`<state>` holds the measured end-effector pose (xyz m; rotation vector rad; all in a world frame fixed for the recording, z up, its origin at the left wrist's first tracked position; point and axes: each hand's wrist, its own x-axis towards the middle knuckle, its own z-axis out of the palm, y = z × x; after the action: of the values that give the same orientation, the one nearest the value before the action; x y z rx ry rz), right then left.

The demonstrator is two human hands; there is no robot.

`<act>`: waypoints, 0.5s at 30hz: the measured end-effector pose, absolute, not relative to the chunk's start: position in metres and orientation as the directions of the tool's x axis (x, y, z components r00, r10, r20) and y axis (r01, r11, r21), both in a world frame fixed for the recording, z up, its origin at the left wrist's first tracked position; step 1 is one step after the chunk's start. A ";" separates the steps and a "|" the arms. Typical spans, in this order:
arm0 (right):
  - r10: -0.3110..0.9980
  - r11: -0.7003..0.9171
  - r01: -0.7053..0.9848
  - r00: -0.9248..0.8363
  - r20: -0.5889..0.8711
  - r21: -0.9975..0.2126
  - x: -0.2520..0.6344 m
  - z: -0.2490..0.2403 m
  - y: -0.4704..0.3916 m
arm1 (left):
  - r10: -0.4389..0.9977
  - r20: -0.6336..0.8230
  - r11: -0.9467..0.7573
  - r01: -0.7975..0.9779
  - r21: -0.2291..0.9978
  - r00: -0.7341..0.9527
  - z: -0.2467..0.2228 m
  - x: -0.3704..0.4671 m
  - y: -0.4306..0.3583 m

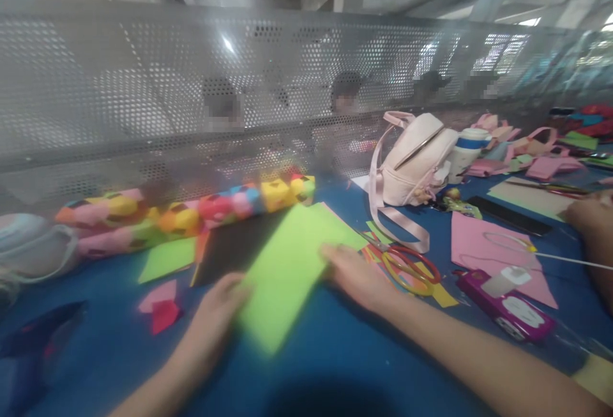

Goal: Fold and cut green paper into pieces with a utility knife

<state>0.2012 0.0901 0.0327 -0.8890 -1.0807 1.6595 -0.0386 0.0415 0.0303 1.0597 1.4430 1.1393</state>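
Note:
A bright green sheet of paper (282,276) is held between my two hands above the blue table (345,353). My left hand (223,305) grips its left edge, and my right hand (347,270) pinches the right edge. Both hands are somewhat blurred, and the fingers behind the sheet are hidden. Under and behind it are a dark brown sheet (230,248) and more green paper (330,222). Scissors with red and yellow handles (407,269) lie on coloured scraps just right of my right hand.
Colourful folded paper balls (220,209) line the mesh barrier (158,98). A pink bag (414,161), a bottle (467,152), pink paper (498,254) and a purple device (507,308) are at the right. Another person's hand (587,212) is at the right edge. A dark blue tool (38,347) lies left.

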 end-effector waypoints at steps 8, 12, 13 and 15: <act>0.973 -0.179 -0.128 -0.171 -0.156 -0.976 0.207 0.063 0.084 | 0.934 -0.244 0.181 0.243 0.953 0.262 0.027 -0.017 0.025; 0.942 -0.201 0.058 -0.261 -0.210 -0.978 0.206 0.059 0.082 | 0.935 -0.286 0.239 0.222 0.945 0.211 0.024 -0.009 0.030; 0.943 -0.186 0.088 -0.264 -0.203 -0.979 0.206 0.057 0.083 | 0.939 -0.287 0.244 0.220 0.944 0.189 0.022 -0.009 0.032; 0.957 -0.121 0.122 -0.248 -0.148 -0.985 0.208 0.051 0.087 | 0.946 -0.287 0.252 0.214 0.944 0.153 0.017 -0.010 0.034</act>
<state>0.2083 0.0866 0.0508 -1.2568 -1.4141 1.4537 -0.0101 0.0345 0.0172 1.2175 1.3259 0.7757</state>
